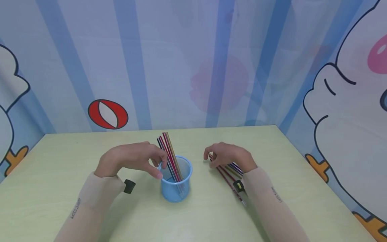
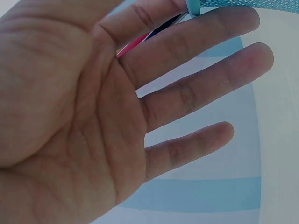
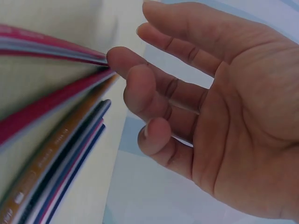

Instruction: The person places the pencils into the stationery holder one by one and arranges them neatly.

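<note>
We see the left hand (image 1: 136, 156) at the near-left side of the cup (image 1: 175, 193), a light blue one with mesh visible in the left wrist view. Its thumb and index finger pinch the rim, while the other fingers stretch out, spread apart. The cup stands upright on the tabletop (image 1: 136, 218), and the pencils inside it (image 1: 171, 154), dark, red and gold, lean together toward the left, their upper ends well above the rim.

To the right, the right hand (image 1: 226, 156) hangs over the far ends of the loose pencils (image 1: 231, 186), its fingers bent and apart, gripping nothing that we can see. One fingertip is right at the pencil ends (we cannot tell whether it touches). These pencils lie on the tabletop in a fanned group, partly under the hand and wrist: red, orange-gold and dark striped ones.

As for writing, we find small pale lettering along the orange pencil (image 3: 46, 154), too blurred to read. Each sleeve also carries print: the left sleeve (image 1: 93, 198) seems to begin "Let's" (the rest is unclear to us), and the right sleeve (image 1: 269, 198) has similar dark letters. Behind the tabletop we see a blue striped backdrop (image 1: 169, 67) printed with a red-and-white ball (image 1: 121, 112).
</note>
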